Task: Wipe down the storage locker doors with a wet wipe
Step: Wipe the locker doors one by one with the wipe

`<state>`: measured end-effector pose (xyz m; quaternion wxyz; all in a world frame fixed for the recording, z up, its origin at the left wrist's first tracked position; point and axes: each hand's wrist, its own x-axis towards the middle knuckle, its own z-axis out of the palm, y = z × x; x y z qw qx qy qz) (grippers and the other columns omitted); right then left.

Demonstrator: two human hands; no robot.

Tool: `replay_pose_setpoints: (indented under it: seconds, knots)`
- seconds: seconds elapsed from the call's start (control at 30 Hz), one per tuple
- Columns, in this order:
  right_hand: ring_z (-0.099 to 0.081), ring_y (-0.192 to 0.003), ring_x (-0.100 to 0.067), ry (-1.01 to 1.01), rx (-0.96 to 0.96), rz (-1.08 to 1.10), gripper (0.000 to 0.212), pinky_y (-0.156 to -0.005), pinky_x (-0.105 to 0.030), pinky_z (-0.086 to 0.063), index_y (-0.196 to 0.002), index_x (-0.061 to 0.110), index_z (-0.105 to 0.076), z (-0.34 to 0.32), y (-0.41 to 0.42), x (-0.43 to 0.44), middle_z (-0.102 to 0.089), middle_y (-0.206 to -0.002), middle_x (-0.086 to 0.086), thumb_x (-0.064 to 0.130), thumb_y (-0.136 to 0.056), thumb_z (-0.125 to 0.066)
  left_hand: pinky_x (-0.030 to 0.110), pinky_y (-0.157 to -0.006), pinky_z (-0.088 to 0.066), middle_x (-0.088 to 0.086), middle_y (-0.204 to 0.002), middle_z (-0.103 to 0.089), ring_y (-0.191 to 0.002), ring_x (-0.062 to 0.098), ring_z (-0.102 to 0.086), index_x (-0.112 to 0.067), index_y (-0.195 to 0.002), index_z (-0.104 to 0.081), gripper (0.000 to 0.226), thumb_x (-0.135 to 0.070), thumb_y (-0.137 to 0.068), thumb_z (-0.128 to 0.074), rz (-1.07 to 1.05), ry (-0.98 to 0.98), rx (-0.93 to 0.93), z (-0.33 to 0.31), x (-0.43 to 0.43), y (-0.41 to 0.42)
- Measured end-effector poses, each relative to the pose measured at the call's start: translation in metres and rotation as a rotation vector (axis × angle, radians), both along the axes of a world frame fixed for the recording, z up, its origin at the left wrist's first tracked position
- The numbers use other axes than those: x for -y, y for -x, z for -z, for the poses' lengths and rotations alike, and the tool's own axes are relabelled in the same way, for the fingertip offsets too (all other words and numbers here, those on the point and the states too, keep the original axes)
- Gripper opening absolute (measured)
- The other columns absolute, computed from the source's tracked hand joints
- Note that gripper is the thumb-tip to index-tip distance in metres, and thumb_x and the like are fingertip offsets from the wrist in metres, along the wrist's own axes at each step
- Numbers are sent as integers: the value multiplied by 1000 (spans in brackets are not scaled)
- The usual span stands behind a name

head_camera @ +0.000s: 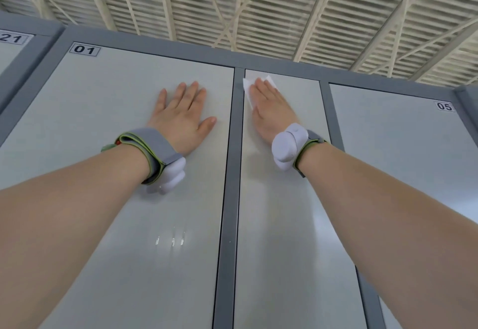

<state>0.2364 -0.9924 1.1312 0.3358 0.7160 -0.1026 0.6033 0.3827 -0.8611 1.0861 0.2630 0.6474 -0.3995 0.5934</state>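
Right hand: our right hand (pixel 271 111) lies flat, fingers straight and close together, and presses the wet wipe (pixel 247 93) against the narrow middle door (pixel 279 225), near its top left corner.
Wet wipe: white, it shows past our fingertips and along the left side of the hand, just beside the grey post (pixel 230 199).
Left hand: our left hand (pixel 181 116) lies flat on door 01 (pixel 103 121), fingers straight and spread, thumb out to the right, holding nothing.
Wrists: on each we wear a grey strap (pixel 155 145) with a white device (pixel 287 147).
Doors: all are pale grey. The grey post stands between door 01 and the middle door. Door 05 (pixel 401 134) lies to the right, and neither hand touches it.
Far left: we see a door label reading 21 (pixel 11 38).
Above: a pale slatted ceiling (pixel 258 5) with crossing beams runs over the lockers.
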Motion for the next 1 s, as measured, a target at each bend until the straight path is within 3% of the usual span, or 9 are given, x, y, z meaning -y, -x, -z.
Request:
replay_pose_setpoints:
  seconds: [0.1,0.27,0.4,0.53,0.63,0.8,0.9,1.0]
  knots:
    - [-4,-146,-23,32,-44,7,49,-116,-24,1,-147,6,-22,6,8,7,-16,-156,-7,2,-98,-24,43,-117,6,1,-159,7,-146,19,8,-15,-151,0,63,-45,-99,-19,10,-14,-12,0,-2,1]
    - [-7,-145,-25,-128,120,25,50,-118,-29,0,-143,0,-24,-21,16,16,-18,-154,-14,0,-93,-26,36,-116,7,0,-160,3,-146,16,6,-14,-152,-4,60,-40,-101,-23,141,-30,-45,-4,-8,2]
    - [-2,-145,-26,-169,81,32,52,-117,-30,1,-145,-1,-19,-36,2,-1,-11,-156,-16,0,-93,-28,31,-115,5,1,-159,1,-146,15,4,-12,-151,-6,58,-34,-102,-28,264,-37,-33,-5,-16,-1]
    - [-10,-144,-24,-18,10,4,50,-117,-30,-4,-142,2,-25,-35,-15,-6,-20,-153,-11,-1,-93,-27,32,-116,6,0,-160,0,-146,15,5,-13,-151,-7,58,-35,-102,-28,199,0,-3,-2,-23,-12]
    - [-10,-144,-24,56,-61,6,50,-117,-26,1,-144,5,-24,-25,-18,-7,-24,-150,-9,-2,-95,-28,37,-116,7,-1,-160,1,-146,16,6,-14,-152,-8,59,-38,-101,-27,119,41,-13,-1,-28,-19]
    - [-23,-141,-29,208,-163,-22,44,-119,-34,-7,-140,1,-33,-7,-15,1,-38,-142,-11,-2,-96,-31,40,-116,6,-1,-160,2,-146,17,5,-17,-151,-10,58,-40,-101,-26,98,37,-77,3,-29,-24]
    - [-13,-144,-27,130,-98,11,48,-116,-25,-1,-145,4,-26,-4,0,4,-29,-149,-11,0,-98,-27,41,-117,6,-1,-160,2,-146,18,4,-17,-152,-8,60,-42,-100,-26,75,41,-60,5,-25,-26]
    - [-8,-145,-26,-54,70,41,53,-118,-29,0,-146,2,-20,-26,5,11,-22,-152,-14,1,-94,-28,41,-116,6,0,-160,3,-146,18,5,-16,-152,-7,61,-43,-100,-25,44,57,-49,5,-24,-27]
